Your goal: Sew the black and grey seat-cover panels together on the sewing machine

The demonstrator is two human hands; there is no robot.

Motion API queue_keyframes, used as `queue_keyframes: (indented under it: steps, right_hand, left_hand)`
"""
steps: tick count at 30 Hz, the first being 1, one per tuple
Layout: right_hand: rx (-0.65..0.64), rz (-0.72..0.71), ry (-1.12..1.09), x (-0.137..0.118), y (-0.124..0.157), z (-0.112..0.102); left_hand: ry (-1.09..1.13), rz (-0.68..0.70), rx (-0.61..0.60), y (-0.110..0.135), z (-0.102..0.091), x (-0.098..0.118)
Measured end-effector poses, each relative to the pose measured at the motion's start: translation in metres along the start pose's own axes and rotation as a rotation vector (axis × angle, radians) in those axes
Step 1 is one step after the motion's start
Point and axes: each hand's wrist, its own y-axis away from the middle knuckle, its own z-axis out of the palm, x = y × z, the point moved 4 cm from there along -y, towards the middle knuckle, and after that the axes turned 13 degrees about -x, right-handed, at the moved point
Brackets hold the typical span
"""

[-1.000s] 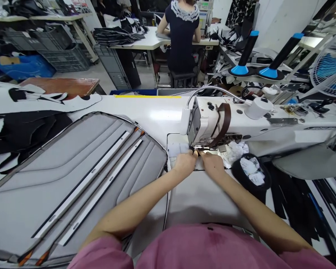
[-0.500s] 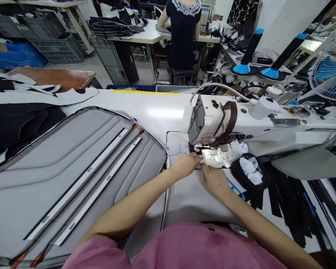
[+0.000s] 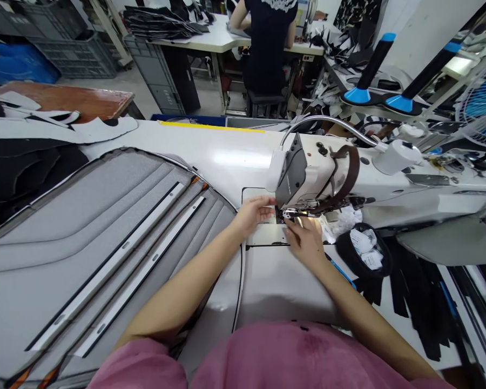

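My left hand (image 3: 251, 217) is at the left side of the sewing machine's head (image 3: 297, 175), fingers stretched toward the needle area and slightly apart. Nothing shows in it. My right hand (image 3: 308, 242) is on the other side, its fingers bent together close by the presser foot (image 3: 285, 214). What its fingertips hold, if anything, is too small and partly hidden. Beneath both hands lies the metal bed plate (image 3: 265, 236). A lit spot shows behind my right fingers.
Left lies a large grey quilted panel (image 3: 85, 210) with two white slotted strips. A black bin (image 3: 364, 249) with white labels stands right, near crumpled white scraps (image 3: 346, 220) and black strips (image 3: 419, 302). Behind are thread cones' stands (image 3: 399, 104), a fan (image 3: 484, 111) and a seated person (image 3: 269, 48).
My hands were together in front of the needle, pinching at a small white piece. They have parted: the left went forward and left, the right forward beside the presser foot. The view shifted slightly.
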Motion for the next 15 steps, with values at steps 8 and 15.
queue_keyframes:
  steps: [8,15]
  right_hand:
    - [-0.151,-0.036,0.03,-0.001,-0.001,0.005]
    - [-0.062,-0.004,0.034,0.004,0.002,0.002]
  left_hand:
    - [-1.15,0.1,0.186,0.013,0.017,0.02]
    - [-1.932,0.001,0.165,0.015,0.029,0.004]
